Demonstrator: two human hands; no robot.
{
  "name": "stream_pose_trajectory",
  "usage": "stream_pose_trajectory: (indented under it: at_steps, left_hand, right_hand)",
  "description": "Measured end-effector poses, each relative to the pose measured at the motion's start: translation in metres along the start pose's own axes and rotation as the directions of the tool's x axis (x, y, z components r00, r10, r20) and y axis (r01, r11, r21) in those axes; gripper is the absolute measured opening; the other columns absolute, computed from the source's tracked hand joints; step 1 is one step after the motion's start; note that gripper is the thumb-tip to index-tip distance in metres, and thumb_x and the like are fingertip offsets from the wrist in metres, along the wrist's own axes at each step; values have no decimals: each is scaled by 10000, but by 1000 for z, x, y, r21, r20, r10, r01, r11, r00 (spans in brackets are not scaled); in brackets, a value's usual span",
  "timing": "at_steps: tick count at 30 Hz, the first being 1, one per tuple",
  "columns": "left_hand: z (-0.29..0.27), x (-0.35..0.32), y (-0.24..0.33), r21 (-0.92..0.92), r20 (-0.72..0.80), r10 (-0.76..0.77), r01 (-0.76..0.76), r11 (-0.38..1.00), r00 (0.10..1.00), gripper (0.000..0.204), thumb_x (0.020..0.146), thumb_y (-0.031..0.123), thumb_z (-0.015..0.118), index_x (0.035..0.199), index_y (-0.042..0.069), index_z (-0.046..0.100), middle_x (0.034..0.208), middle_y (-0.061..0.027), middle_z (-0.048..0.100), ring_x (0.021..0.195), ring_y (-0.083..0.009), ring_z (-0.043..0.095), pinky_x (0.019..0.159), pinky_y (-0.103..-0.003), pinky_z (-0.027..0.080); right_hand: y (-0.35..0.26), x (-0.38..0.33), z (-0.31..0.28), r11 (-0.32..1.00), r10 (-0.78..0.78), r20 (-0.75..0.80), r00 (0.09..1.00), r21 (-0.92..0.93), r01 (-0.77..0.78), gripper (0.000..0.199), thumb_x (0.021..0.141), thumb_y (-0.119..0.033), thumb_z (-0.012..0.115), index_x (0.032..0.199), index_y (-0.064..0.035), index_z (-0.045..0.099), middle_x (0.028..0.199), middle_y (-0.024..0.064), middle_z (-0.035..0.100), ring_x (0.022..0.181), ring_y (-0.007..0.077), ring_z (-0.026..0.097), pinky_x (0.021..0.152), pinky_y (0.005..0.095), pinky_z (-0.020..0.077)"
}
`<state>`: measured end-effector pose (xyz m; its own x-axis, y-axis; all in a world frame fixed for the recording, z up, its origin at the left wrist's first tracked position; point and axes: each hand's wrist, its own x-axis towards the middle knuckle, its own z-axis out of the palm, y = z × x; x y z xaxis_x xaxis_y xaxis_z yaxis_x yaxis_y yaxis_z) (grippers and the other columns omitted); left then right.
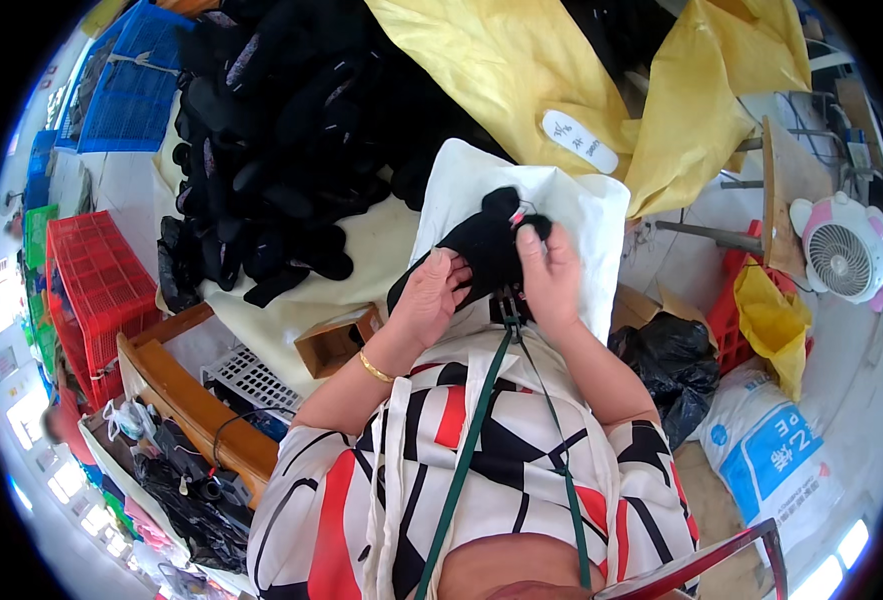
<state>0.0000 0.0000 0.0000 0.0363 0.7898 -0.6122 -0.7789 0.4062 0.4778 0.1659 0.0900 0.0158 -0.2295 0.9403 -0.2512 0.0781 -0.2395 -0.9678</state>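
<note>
A black, soft slipper-like piece (485, 245) with a small pink spot near its far end lies over a white padded surface (593, 215) in front of my body. My left hand (429, 292) holds its near left side, fingers curled against the fabric. With thumb and fingers, my right hand (549, 272) grips its right end close to the pink spot. A dark metal tool (508, 306) hangs on a green cord (469, 440) from my neck, just below the black piece; its tip is partly hidden.
A large heap of black slippers (261, 150) fills the far left. Yellow sheeting (506, 60) and a white sole-shaped card (579, 141) lie beyond the pad. An open cardboard box (337, 340) and red crate (101, 290) stand left; a fan (843, 248) and black bag (669, 370) are right.
</note>
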Motion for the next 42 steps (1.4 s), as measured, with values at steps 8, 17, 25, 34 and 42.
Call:
stream_pose_trajectory:
  at_steps: [8, 17, 25, 34, 42]
  left_hand:
    - [25, 13, -6, 42, -205, 68, -60, 997, 976, 276, 875, 80, 741, 1093, 41, 576, 964, -46, 630, 888, -136, 599, 829, -281, 496]
    - [23, 37, -17, 351, -290, 171, -62, 934, 942, 186, 897, 174, 740, 959, 20, 656, 849, -11, 660, 765, -79, 574, 724, -223, 466]
    - [36, 38, -19, 423, -325, 206, -53, 905, 923, 226, 863, 174, 781, 951, 11, 652, 806, -3, 656, 711, -67, 566, 673, -210, 456]
    - [40, 46, -20, 404, -370, 197, -34, 914, 908, 198, 822, 112, 790, 908, 33, 630, 804, -1, 649, 694, -56, 553, 647, -203, 440]
    - [41, 42, -21, 338, -376, 193, -59, 939, 907, 188, 818, 99, 784, 886, 33, 622, 805, -7, 649, 701, -61, 551, 655, -213, 432]
  right_hand:
    - [21, -20, -5, 515, -476, 531, 701, -478, 712, 217, 783, -161, 748, 959, -66, 665, 809, 72, 604, 807, 278, 599, 966, 473, 454]
    - [27, -43, -96, 993, 66, -132, 989, 105, -52, 161, 981, -164, 618, 951, -15, 671, 874, 30, 673, 766, 110, 619, 723, 273, 518]
    - [52, -70, -169, 953, 278, -366, 888, 219, -208, 181, 1007, -131, 563, 1124, 4, 588, 797, 5, 605, 694, 65, 574, 693, 224, 516]
    - [23, -34, -66, 917, 343, 115, 932, 171, -359, 99, 970, -108, 614, 1036, -38, 637, 797, 13, 668, 667, 61, 613, 600, 217, 499]
    - [25, -11, -32, 972, 177, 201, 963, -191, -139, 120, 915, -111, 612, 1007, -41, 643, 717, 94, 637, 583, 138, 558, 569, 296, 469]
